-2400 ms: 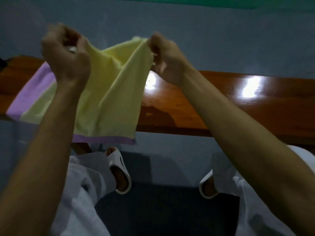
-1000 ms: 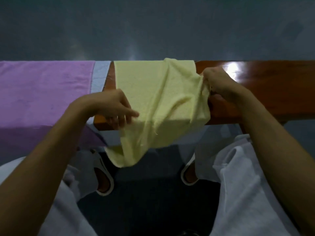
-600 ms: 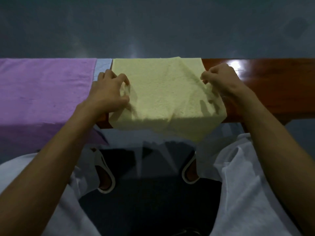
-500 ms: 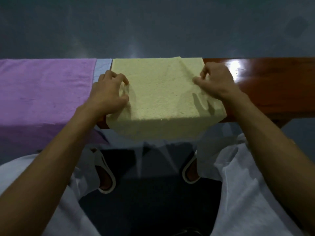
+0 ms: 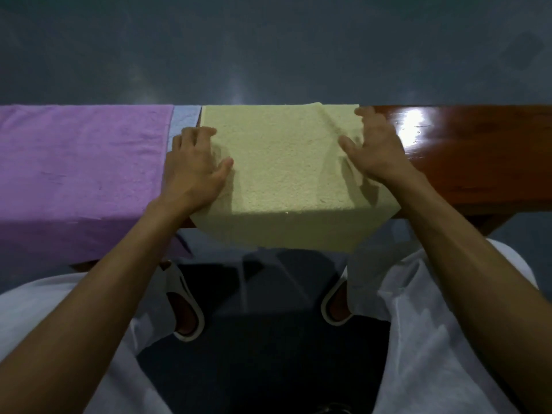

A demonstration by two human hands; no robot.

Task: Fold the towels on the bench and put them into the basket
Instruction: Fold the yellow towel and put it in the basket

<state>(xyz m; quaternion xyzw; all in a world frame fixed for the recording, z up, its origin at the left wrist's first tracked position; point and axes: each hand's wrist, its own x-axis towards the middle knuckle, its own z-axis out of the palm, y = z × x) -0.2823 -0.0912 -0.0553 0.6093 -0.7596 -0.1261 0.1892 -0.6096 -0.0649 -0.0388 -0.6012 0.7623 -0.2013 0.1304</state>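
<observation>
— Yellow towel [image 5: 283, 171]: where is it lying?
— Draping over the wooden counter [image 5: 466, 162], beside the purple towel [image 5: 80, 162].
— And the hands?
— Left hand [image 5: 194, 168] and right hand [image 5: 376, 150] are pressing flat on its side edges, fingers spread, gripping nothing.

Head camera looks steeply down, close over the bench [image 5: 466, 162].

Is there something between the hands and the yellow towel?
Nothing: the left hand and right hand lie flat on the yellow towel on the bench. No basket is in view.
</observation>
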